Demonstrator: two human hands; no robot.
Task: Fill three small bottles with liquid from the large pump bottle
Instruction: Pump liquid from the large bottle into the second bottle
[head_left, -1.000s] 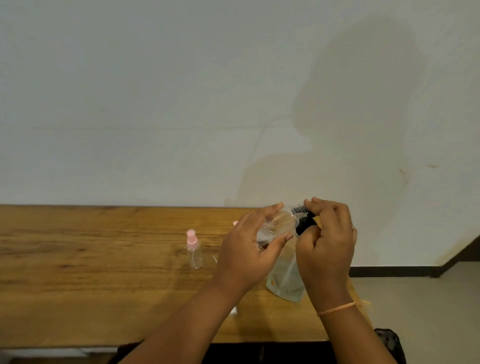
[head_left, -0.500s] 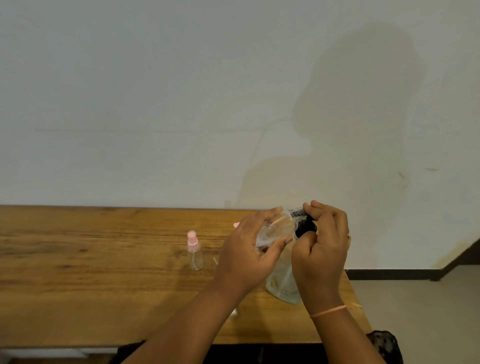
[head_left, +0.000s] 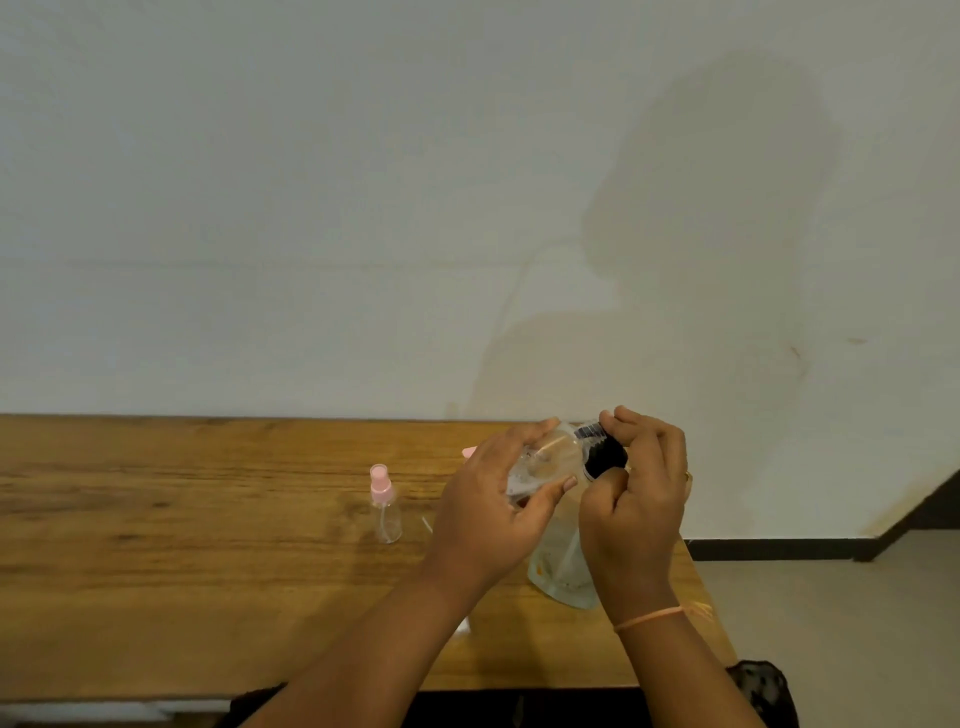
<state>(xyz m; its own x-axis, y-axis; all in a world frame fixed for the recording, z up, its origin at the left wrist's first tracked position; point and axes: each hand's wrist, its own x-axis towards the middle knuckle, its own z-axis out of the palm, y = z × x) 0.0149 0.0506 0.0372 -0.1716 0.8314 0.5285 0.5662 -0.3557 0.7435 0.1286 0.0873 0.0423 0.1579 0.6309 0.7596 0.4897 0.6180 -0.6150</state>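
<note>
Left hand (head_left: 496, 501) gripped the large clear bottle (head_left: 543, 462) round its upper body, over the wooden table's (head_left: 156, 571) right end; right hand (head_left: 641, 499) pinched its black cap (head_left: 605, 458); pink-capped spray bottle (head_left: 385, 506) stood upright, apart, leftward.

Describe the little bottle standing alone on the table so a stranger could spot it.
Start at the long wooden table against the white wall. Just left of the left hand stands a small clear bottle with a pink spray top. Unlike the black-capped bottle held in that hand, it stands untouched.
</note>
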